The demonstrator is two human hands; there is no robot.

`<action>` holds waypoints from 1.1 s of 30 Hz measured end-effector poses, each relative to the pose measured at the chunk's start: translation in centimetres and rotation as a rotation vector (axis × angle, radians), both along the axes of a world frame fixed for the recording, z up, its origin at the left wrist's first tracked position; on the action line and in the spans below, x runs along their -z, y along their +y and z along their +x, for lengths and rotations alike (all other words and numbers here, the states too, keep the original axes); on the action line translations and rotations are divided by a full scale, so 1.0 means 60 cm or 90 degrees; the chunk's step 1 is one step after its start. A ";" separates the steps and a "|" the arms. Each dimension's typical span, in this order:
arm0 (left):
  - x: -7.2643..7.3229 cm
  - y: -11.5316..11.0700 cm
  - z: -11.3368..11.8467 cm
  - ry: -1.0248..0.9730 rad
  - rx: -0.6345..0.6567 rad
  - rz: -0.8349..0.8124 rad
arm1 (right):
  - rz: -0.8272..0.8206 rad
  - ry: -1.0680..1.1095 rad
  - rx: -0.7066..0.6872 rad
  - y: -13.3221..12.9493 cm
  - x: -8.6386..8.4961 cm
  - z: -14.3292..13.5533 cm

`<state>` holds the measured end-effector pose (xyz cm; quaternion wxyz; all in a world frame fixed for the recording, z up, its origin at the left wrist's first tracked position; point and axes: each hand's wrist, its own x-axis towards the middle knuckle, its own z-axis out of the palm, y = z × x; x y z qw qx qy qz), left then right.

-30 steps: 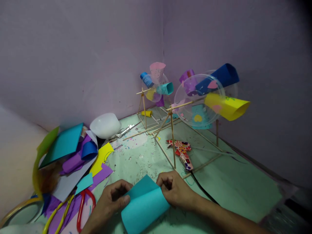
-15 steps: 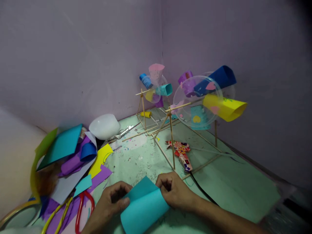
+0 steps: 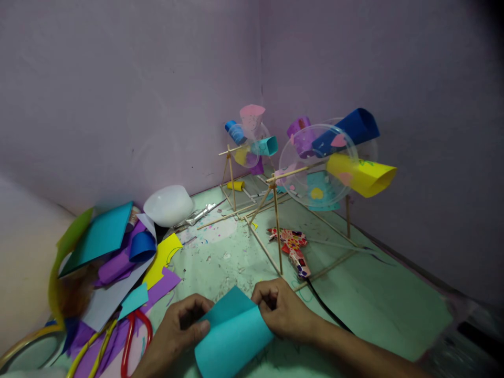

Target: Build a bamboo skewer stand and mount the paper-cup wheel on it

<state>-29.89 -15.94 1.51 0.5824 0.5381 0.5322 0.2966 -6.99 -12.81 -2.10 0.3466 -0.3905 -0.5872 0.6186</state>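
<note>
A piece of turquoise paper (image 3: pixel 236 338), curled over into a loose roll, is between my two hands near the front of the table. My left hand (image 3: pixel 183 325) pinches its left edge, the thumb lying on the outer face. At the upper right corner my right hand (image 3: pixel 279 307) grips the paper between thumb and curled fingers. Just beyond my right hand lies a flower-patterned glue gun (image 3: pixel 293 252) with a black cord. Red-handled scissors (image 3: pixel 128 341) and yellow-handled scissors (image 3: pixel 104 349) rest left of my left hand.
Two stick-framed wheels stand at the back: a larger clear disc wheel (image 3: pixel 318 165) and a smaller wheel (image 3: pixel 247 144), both with coloured paper cups. Paper scraps (image 3: pixel 161 257), a teal sheet (image 3: pixel 98 239) and a white bowl (image 3: pixel 169 206) crowd the left. Purple walls (image 3: pixel 189 94) enclose the corner.
The view has shifted very slightly. Both hands keep the same grip on the turquoise paper, which stays curled in the same place.
</note>
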 end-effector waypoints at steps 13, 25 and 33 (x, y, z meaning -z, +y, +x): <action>0.003 -0.003 -0.001 -0.005 0.000 -0.009 | -0.014 -0.008 -0.003 -0.002 -0.004 0.002; -0.001 0.000 -0.002 0.007 0.003 -0.001 | 0.001 -0.018 0.004 -0.002 -0.011 0.001; -0.004 -0.002 0.002 0.003 -0.006 0.001 | 0.009 -0.019 0.009 -0.005 -0.023 0.000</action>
